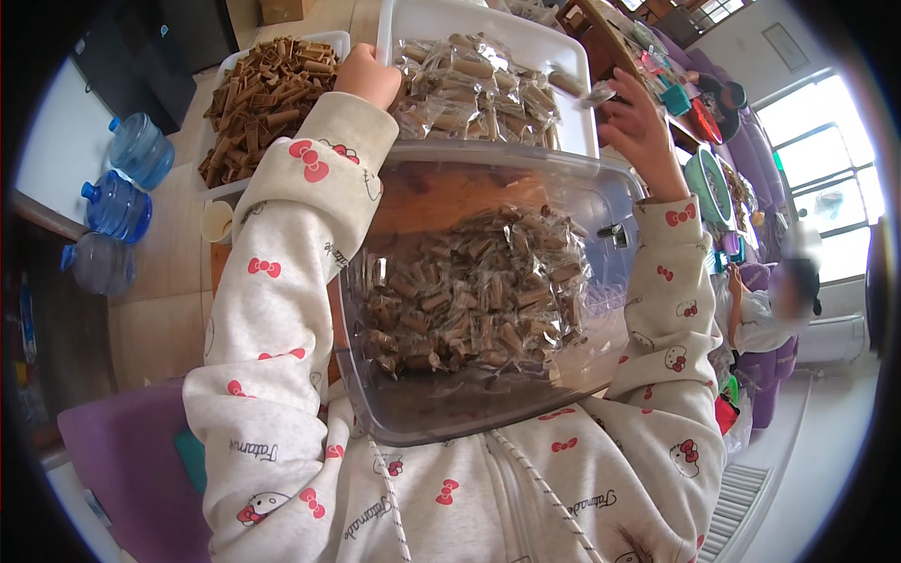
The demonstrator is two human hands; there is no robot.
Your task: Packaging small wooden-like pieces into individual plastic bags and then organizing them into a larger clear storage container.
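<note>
My left hand (368, 77) is closed at the left rim of a white tray (587, 127), its fingertips partly hidden. In that tray lies a heap of brown tube-like pieces in clear plastic wrappers (474, 89). Over the tray's right side, my right hand (643, 131) pinches the clear end of one wrapped brown piece (567, 83); its other fingers are spread. Nearer to me, a clear plastic bin (413, 422) holds more wrapped brown pieces (479, 291). To the left, another white tray (340, 39) is piled with unwrapped brown pieces (272, 103).
A pale cup (217, 221) stands below the left tray. Several blue water jugs (120, 206) line the floor at left, near a purple seat (131, 450). On the right, another person (779, 300) sits by a table with a green basin (709, 188) and a red tray (706, 122).
</note>
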